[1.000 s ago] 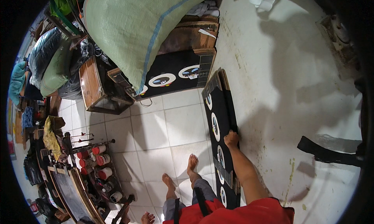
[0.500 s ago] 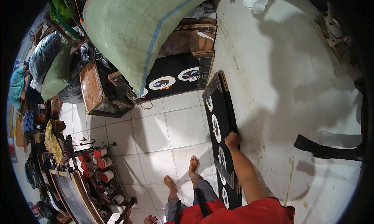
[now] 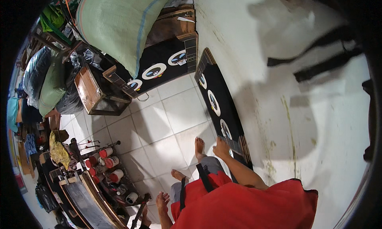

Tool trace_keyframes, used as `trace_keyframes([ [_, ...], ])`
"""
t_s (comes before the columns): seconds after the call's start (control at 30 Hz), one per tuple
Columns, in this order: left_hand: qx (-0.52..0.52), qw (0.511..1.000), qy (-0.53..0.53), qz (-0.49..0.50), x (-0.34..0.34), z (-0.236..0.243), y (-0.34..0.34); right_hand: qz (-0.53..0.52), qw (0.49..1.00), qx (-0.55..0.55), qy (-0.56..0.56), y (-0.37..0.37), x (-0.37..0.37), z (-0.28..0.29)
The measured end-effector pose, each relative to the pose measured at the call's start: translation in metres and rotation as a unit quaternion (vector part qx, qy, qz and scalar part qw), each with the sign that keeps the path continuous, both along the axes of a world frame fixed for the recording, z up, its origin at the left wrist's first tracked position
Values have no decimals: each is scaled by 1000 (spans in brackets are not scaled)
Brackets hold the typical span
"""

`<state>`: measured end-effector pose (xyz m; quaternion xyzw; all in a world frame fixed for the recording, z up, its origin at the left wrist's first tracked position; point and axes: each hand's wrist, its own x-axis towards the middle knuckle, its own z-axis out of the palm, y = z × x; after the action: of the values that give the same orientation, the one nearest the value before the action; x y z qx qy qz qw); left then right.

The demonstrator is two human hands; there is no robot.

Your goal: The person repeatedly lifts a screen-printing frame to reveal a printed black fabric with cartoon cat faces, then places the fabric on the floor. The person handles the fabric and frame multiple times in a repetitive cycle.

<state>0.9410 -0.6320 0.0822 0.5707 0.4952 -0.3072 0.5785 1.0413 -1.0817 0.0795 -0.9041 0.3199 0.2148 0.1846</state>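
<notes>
My right hand (image 3: 222, 147) is at the left edge of a long board (image 3: 219, 100) covered in black fabric, its fingers curled at the edge near a grid-marked strip. White ovals with cartoon eyes run along the fabric. The board leans against the white wall in a stack with other boards; its near end is hidden behind my arm and red shirt. My left hand (image 3: 162, 201) hangs low beside my leg, fingers apart and holding nothing, near a rack of red-and-white containers (image 3: 112, 162).
Another black printed board (image 3: 159, 61) stands across the far end, below a large green woven sack (image 3: 113, 24). A wooden cabinet (image 3: 90, 89) is left of it. Framed screens (image 3: 85, 197) lie lower left. My bare feet (image 3: 199, 148) are on white tiles (image 3: 165, 143).
The view has shifted toward the right and my body has turned. My right hand has moved from the wall side of the board to its left edge. My left hand shows more.
</notes>
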Motion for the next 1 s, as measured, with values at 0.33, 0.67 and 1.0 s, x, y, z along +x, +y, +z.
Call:
trace_keyframes([
  [0.33, -37, 996, -36, -70, -49, -61, 133, -106, 991, 47, 62, 108, -220, -16],
  [0.67, -46, 998, 37, -34, -165, -79, 250, -125, 985, 113, 43, 163, -307, -32],
  [1.0, -62, 997, -1, 52, -220, -112, 175, -40, 980, 160, -109, 126, -233, -31],
])
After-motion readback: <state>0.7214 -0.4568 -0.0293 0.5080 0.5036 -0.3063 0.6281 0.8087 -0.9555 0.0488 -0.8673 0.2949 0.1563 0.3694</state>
